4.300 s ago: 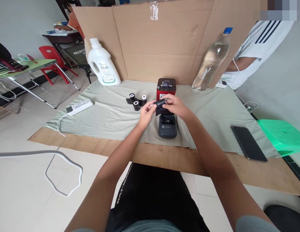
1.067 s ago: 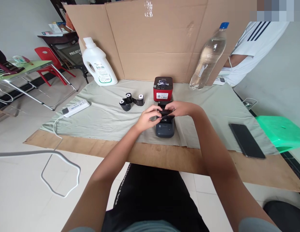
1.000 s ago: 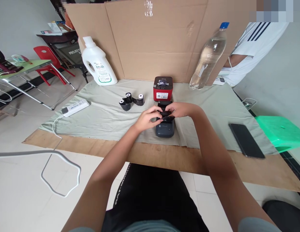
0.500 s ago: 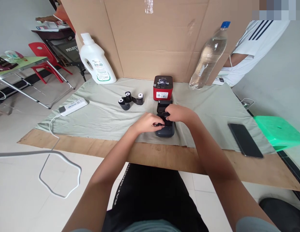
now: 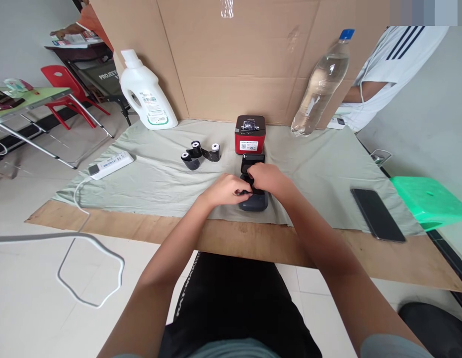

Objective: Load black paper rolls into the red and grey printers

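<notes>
A small black device [image 5: 253, 203] with its lid [image 5: 253, 160] raised sits near the table's front edge; it looks like a label printer. My left hand [image 5: 226, 190] is closed at its left side, and a dark sliver shows between the fingers. My right hand [image 5: 267, 176] reaches into the open body from the right with curled fingers, whose tips are hidden. Just behind stands a red and black box-shaped device [image 5: 250, 135] with a white label on its front. To the left are several small black rolls [image 5: 195, 153] with white cores, loosely unwound and joined by black strip.
A white detergent bottle [image 5: 148, 94] and a clear water bottle [image 5: 322, 84] lean on the cardboard [image 5: 238, 54] behind. A power strip [image 5: 111, 165] lies left, a phone [image 5: 377, 214] right. A green stool [image 5: 428, 199] stands beside the table. A person in a white shirt [image 5: 398, 74] is at right.
My right hand has shifted slightly left and deeper over the black device's opening. My left hand stays about where it was.
</notes>
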Demonstrator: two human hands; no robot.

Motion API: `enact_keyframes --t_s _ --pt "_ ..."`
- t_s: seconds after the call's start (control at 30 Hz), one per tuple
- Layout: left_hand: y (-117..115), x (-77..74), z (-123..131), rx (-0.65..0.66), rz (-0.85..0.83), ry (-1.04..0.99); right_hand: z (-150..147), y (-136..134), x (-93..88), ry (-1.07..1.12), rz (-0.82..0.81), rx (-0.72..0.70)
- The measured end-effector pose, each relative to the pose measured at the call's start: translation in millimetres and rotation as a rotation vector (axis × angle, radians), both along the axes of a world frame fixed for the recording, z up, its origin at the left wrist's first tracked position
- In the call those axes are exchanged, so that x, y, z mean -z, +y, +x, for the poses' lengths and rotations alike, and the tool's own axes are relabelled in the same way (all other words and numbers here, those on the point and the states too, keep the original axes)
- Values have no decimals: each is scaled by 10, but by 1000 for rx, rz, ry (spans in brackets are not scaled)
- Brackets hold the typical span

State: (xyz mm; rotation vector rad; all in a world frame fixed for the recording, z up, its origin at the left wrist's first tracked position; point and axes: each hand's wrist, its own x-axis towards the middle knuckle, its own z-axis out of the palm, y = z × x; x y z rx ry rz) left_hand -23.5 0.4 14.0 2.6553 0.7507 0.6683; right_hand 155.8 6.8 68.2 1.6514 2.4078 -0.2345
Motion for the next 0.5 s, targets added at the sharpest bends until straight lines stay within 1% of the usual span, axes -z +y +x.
enact_keyframes --t_s 0.13,0.37,0.5 --pt "-3 -10 -3 -1 -15 3 7 24 25 9 30 -22" --pt "-17 -32 -4 -20 -15 26 -9 46 43 33 43 46" --pt "-18 -28 3 -20 -22 31 26 33 -8 37 41 66"
